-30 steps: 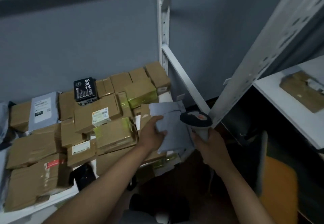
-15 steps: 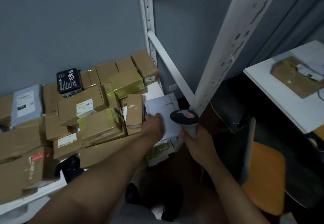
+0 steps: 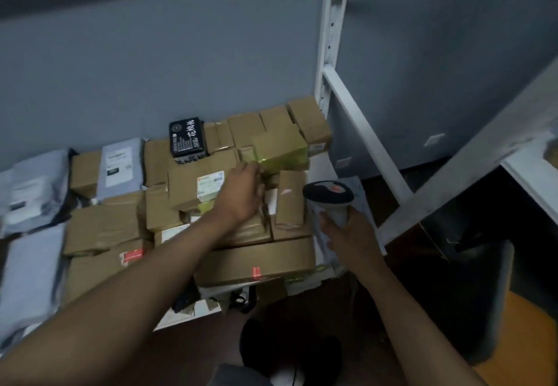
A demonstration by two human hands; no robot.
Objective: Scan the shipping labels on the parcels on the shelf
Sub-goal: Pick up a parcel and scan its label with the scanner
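Left hand [image 3: 243, 194] having left the grey mailer, now reaching deeper into the parcel pile [image 3: 193, 204], fingers curling at the edge of the yellow-taped box [image 3: 279, 151]. Whether actually pinching that box or only touching it: cannot tell, fingertips hidden behind the knuckles and blurred by motion.

Grey mailer [image 3: 360, 201] now lying released just right of the scanner head, partly hidden behind it. Reading this as one label dealt with and the next parcel being picked out; a judgement only, no beam or readout visible.

Right hand [image 3: 351, 234] gripping the scanner [image 3: 329, 197] by its handle, fingers wrapped fully round, head pointing up and away toward the pile.

Taking the scanner as landmark:
- small upright carton [image 3: 290, 197] standing just left of it, near but apart
- yellow-taped box sitting up and left, beyond that carton
- labelled carton [image 3: 199, 184] lying further left, its white-and-green label [image 3: 210, 187] facing up, partly covered by the left wrist
- black printed box [image 3: 187, 137] resting well up and left, near the wall
- white shelf upright [image 3: 330, 62] rising above and behind

Many parcels left of the scanner showing labels, likely still waiting. Scanner head not yet aiming at any label; needing a swing left once the next parcel is turned face up.
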